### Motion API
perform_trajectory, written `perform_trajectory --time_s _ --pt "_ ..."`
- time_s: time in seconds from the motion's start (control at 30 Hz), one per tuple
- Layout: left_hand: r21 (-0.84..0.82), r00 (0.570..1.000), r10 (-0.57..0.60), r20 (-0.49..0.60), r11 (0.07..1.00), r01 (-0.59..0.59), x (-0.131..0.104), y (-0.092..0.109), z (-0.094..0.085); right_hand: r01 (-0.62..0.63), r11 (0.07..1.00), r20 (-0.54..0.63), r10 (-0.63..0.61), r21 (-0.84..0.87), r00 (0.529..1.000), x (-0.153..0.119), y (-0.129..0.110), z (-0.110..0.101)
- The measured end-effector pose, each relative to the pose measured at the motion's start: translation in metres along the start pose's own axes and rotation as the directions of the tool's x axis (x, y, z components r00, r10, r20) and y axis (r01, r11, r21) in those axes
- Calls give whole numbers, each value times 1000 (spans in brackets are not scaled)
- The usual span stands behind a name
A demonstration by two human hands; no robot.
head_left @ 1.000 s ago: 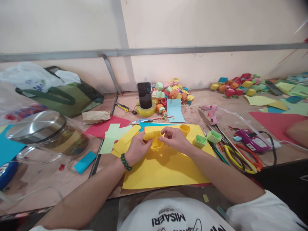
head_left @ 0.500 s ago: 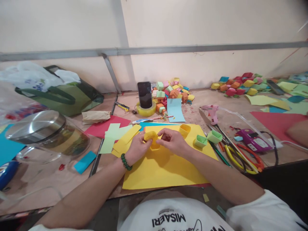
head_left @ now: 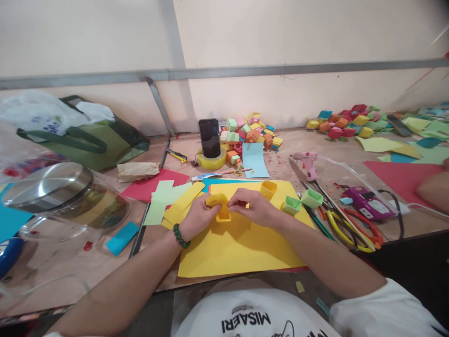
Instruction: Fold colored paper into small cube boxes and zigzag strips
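Observation:
A small folded yellow paper box (head_left: 223, 216) is held over a large yellow paper sheet (head_left: 242, 252). My left hand (head_left: 200, 216) grips its left side, thumb on the front and fingers behind, partly hidden. The fingertips of my right hand (head_left: 257, 207) are pinched together at the box's right edge; the exact contact is too small to make out. Beyond the right hand stands another yellow paper box (head_left: 268, 188), open at the top. Two light green paper boxes, one nearer (head_left: 292, 205) and one farther right (head_left: 312, 198), sit by the sheet's right edge.
A pink glue gun (head_left: 308, 164), scissors (head_left: 351, 227) and a purple power strip (head_left: 372, 204) lie right. A glass jar (head_left: 108, 201) and green bag (head_left: 119, 140) stand left. A phone (head_left: 209, 135) leans behind, beside piled paper boxes (head_left: 250, 135). Another person's arm (head_left: 433, 187) shows far right.
The box has tilted slightly, showing more of its opening. My right fingertips have shifted a little along its right edge. The view has moved slightly.

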State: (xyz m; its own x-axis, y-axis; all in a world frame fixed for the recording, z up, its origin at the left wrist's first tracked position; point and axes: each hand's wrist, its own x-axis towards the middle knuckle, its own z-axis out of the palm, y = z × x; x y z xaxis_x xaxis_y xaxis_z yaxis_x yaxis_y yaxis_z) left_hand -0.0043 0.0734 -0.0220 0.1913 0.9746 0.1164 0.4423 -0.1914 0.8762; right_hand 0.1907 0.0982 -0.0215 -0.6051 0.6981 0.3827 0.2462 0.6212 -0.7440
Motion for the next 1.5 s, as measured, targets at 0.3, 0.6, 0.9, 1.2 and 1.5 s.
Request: perform_trajectory --time_s 0.3,0.6,0.9,1.2,1.5 --pt "49 994 76 -76 996 -72 -1 -4 1 -269 954 -32 275 136 961 2 -6 -5" --pt "262 815 519 -256 849 -458 -11 6 -1 159 986 -219 -165 -48 962 -2 -16 2" --pt "448 580 761 -291 644 -620 -18 12 -7 368 840 -326 -505 -398 799 -8 -29 6" --pt "370 633 729 -260 681 -632 -23 8 2 370 875 -409 -475 -311 779 -6 -31 4" --pt "357 721 643 -258 757 -548 -23 14 2 415 807 -347 -565 -420 748 -7 -32 7"
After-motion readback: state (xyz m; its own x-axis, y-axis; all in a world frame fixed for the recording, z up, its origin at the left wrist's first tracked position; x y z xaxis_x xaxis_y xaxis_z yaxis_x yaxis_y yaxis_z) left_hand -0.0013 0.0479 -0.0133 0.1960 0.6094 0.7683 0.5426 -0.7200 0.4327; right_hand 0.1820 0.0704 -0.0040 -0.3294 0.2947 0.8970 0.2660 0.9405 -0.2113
